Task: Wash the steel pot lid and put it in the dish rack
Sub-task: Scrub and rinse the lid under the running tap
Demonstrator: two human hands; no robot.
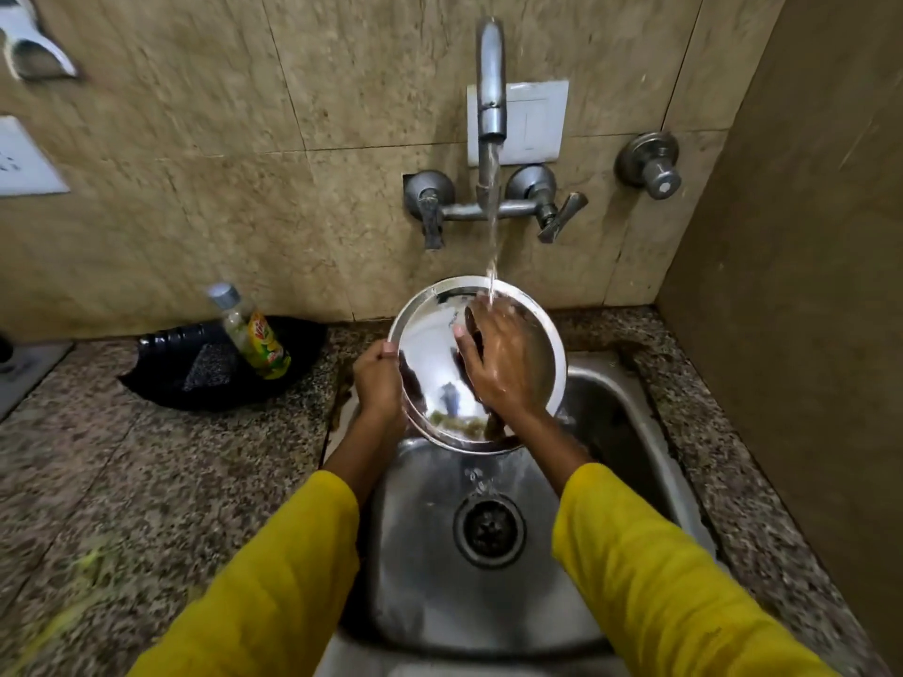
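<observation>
The round steel pot lid [430,354] is held tilted over the steel sink [635,432], its shiny face toward me. My left hand [378,378] grips the lid's left rim. My right hand [498,356] lies flat on the lid's face with fingers spread, wet, under the stream of water falling from the wall tap [490,90]. Part of the lid is hidden behind my right hand. No dish rack is in view.
A black tray [161,378] on the granite counter at left holds a dish-soap bottle [254,334] and a dark scrub pad [210,366]. The sink drain [488,530] lies below the lid. A brown side wall stands close on the right.
</observation>
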